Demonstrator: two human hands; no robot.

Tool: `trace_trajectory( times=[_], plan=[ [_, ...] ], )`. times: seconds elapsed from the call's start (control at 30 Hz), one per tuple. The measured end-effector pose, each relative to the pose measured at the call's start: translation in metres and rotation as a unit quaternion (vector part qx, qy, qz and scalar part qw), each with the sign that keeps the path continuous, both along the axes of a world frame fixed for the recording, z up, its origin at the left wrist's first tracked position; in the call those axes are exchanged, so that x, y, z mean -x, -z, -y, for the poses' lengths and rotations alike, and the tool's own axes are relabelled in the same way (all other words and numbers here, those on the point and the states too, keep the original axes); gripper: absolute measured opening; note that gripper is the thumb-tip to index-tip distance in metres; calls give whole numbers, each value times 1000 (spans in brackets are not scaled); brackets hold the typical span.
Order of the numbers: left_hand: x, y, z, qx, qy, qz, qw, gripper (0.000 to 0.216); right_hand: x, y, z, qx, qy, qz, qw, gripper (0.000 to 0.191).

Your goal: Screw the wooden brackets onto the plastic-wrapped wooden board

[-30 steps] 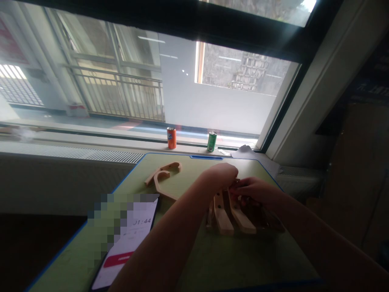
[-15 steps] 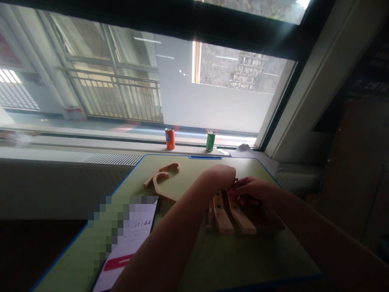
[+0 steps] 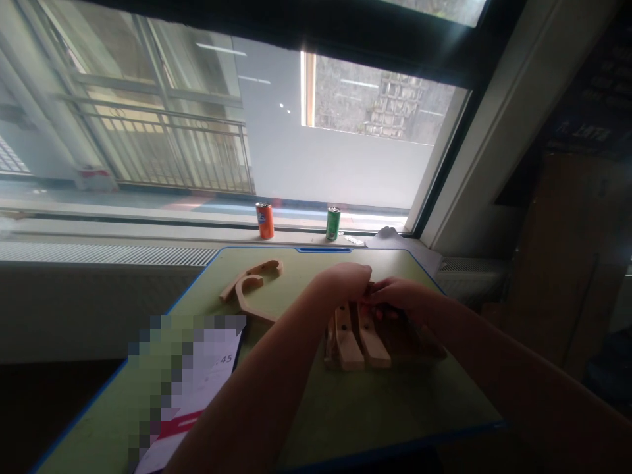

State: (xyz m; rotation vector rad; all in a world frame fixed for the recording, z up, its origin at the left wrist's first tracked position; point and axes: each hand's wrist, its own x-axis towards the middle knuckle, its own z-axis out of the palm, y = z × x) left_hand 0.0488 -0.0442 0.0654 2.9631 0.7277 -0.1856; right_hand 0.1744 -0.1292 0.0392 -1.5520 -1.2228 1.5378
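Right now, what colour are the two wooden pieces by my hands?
The wooden pieces are light tan, best seen in the head view.

The left hand bends inward close beside the right hand, whose visible fingers curl.

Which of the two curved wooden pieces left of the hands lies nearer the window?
The rear piece, farther from the phone; the front piece lies between it and the phone.
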Motion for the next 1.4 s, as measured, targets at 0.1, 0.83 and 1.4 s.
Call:
trace_trajectory(
  times=[0.1,0.83,1.4],
  plan=[
    [0,0,-1,4,-1,-1,1000,29,2,-2,1,18,-4,6,1000,16],
    [2,-4,1,21,4,-5,1000,28,-4,0,7,4,-9,-5,1000,20],
    [2,-7,3,25,-10,-3,1000,33,5,-4,-2,4,5,5,1000,13]
  ],
)
